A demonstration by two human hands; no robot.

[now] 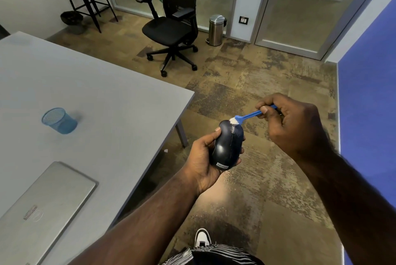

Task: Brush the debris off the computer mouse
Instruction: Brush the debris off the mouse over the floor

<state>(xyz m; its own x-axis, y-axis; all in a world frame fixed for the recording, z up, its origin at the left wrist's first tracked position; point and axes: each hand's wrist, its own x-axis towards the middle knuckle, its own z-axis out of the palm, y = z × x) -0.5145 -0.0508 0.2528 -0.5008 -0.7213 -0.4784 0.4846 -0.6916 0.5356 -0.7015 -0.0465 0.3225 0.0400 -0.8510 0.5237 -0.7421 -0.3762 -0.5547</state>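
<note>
**Brushing under way at the mouse's front edge**

Your left hand (202,163) cradles the computer mouse (227,145) off the counter (96,84), out over the floor, fingers curled round its sides. Your right hand (293,123) pinches the blue brush (246,116) by its handle, white bristles touching the mouse's far end. Risk noted: the hold looks light, so a hard stroke could likely tip the mouse out and drop it.
</note>
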